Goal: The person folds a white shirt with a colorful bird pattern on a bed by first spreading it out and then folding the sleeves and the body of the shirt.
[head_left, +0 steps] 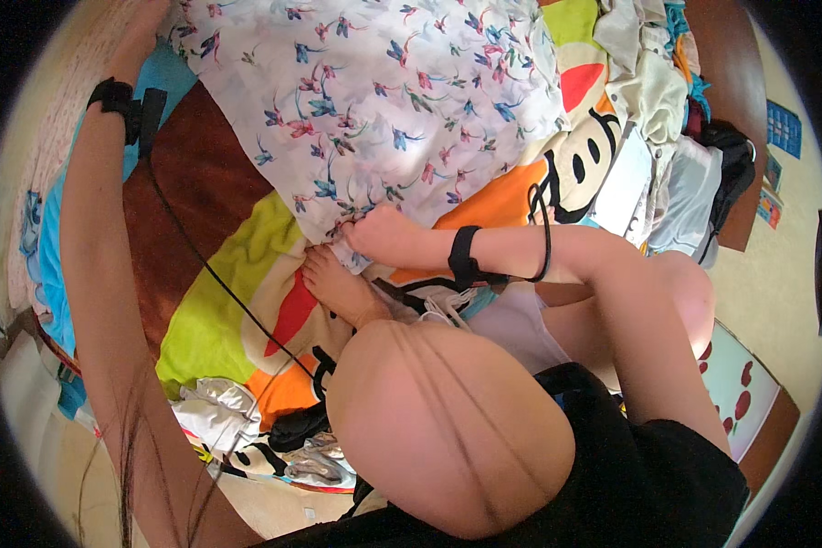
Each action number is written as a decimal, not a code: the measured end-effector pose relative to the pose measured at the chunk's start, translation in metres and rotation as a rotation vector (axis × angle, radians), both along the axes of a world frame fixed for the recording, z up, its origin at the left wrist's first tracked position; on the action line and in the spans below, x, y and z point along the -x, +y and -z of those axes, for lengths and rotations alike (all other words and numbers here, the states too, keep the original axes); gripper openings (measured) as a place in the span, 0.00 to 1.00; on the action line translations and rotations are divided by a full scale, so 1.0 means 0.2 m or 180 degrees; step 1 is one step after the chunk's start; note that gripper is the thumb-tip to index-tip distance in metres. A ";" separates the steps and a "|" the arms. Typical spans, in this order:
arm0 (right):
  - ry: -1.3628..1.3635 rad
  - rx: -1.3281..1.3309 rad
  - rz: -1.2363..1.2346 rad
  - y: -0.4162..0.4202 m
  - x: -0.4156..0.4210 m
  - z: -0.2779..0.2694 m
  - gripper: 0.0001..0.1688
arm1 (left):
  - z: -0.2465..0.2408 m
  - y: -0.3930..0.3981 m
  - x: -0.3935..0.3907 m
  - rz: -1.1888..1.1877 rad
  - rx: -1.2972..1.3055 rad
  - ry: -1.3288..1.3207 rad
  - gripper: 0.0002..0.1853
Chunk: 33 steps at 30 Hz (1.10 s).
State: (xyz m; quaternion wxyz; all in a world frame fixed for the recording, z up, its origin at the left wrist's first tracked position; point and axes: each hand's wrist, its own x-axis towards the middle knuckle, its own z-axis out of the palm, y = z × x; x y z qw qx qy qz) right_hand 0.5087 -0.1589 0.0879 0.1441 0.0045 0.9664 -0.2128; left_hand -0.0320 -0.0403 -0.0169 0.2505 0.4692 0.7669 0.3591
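A white cloth (383,103) printed with small red, blue and green winged figures is spread out before me. My right hand (383,236) is closed on its near edge, where the fabric bunches just beyond my bare foot (332,281). At the upper left, my left hand (144,31) reaches to the cloth's far left corner. Its fingers run out at the picture's rim, so their grip is hidden. Both wrists wear black straps, and a black cable (212,270) runs from the left one towards my knee.
Beneath the cloth lies a colourful cartoon-patterned blanket (226,294) with a brown part. Clothes (647,96) are piled along the right side, beside a white sheet-like item (622,181). A crumpled white garment (219,411) and other clothes lie at the lower left. A brown wooden surface (729,123) borders the right.
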 end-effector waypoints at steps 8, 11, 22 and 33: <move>0.0208 0.1060 0.0286 -0.18 0.06 -0.01 0.09 | 0.09 -0.04 0.18 -0.0084 -0.0767 -0.0269 0.25; -0.0007 0.0986 0.0237 -0.24 0.11 0.00 0.11 | 0.05 -0.04 0.15 -0.1324 -0.0034 -0.1466 0.20; 0.0062 0.1251 0.0534 0.36 0.22 -0.10 0.11 | -0.19 -0.15 -0.13 -0.1045 0.0407 0.2432 0.26; 0.0348 -0.0865 0.1142 1.55 -0.31 -0.03 0.20 | -0.62 -0.25 -1.94 0.2076 -0.0335 0.1206 0.28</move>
